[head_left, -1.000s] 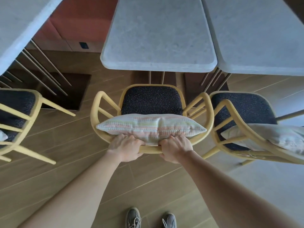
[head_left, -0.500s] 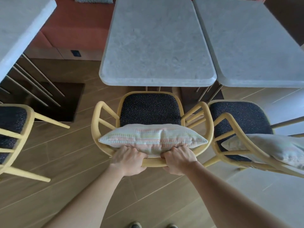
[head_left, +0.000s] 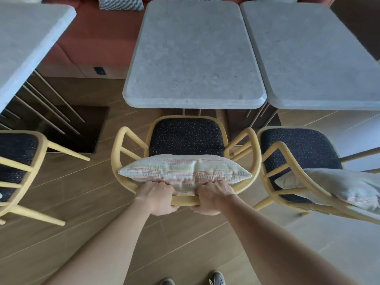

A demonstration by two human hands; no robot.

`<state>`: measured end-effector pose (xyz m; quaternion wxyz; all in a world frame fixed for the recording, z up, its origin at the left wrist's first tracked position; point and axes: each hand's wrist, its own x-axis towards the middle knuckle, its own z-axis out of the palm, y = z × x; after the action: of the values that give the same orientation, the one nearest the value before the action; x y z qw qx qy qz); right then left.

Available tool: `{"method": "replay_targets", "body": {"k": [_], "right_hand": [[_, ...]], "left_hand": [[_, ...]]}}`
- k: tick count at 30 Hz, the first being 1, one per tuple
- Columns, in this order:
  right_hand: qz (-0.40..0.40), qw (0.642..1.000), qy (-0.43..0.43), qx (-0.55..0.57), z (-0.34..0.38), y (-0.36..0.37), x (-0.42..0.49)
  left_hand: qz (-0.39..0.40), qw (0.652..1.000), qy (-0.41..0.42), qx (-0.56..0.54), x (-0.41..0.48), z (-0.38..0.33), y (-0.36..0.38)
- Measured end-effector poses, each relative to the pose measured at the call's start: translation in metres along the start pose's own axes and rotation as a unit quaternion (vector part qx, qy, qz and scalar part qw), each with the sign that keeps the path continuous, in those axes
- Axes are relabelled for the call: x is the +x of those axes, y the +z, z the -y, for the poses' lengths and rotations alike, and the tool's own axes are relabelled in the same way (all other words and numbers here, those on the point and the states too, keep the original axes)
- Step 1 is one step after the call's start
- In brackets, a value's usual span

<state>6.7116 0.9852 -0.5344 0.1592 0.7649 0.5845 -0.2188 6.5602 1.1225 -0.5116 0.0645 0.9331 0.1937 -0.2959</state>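
Head view: my left hand point(head_left: 159, 199) and right hand point(head_left: 211, 197) grip the yellow chair point(head_left: 123, 140) back rail; its striped pillow point(head_left: 185, 171) hides part of the dark seat point(head_left: 186, 136).

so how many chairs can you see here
3 chairs. The middle chair, its back rail gripped by the left hand and right hand; the right chair beside it; the left chair, partly cut off. Others may be hidden.

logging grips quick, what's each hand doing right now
left hand: grips the yellow chair's back rail.
right hand: grips the same back rail, below the striped cushion.
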Motion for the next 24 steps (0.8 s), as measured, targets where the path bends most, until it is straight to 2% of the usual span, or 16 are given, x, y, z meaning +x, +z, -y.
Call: {"method": "replay_targets", "body": {"k": [7, 11, 16, 22, 24], "right_hand": [[-0.013, 1.000, 0.013, 0.015, 0.003, 0.001, -0.001], [-0.023, 1.000, -0.008, 0.003, 0.001, -0.002, -0.006], [-0.020, 0.999, 0.002, 0.039, 0.000, -0.002, -0.019], [-0.030, 0.999, -0.015, -0.007, -0.001, -0.003, -0.006], [-0.027, 1.000, -0.008, 0.001, 0.000, -0.004, -0.006]], "left_hand": [[-0.011, 1.000, -0.004, 0.003, -0.005, -0.002, 0.000], [0.004, 1.000, -0.021, -0.022, -0.010, -0.004, 0.000], [-0.054, 0.998, -0.022, -0.021, -0.021, -0.008, 0.005], [0.032, 0.998, -0.045, -0.011, 0.001, -0.012, -0.007], [0.032, 0.999, -0.033, 0.007, -0.002, -0.010, -0.009]]}}
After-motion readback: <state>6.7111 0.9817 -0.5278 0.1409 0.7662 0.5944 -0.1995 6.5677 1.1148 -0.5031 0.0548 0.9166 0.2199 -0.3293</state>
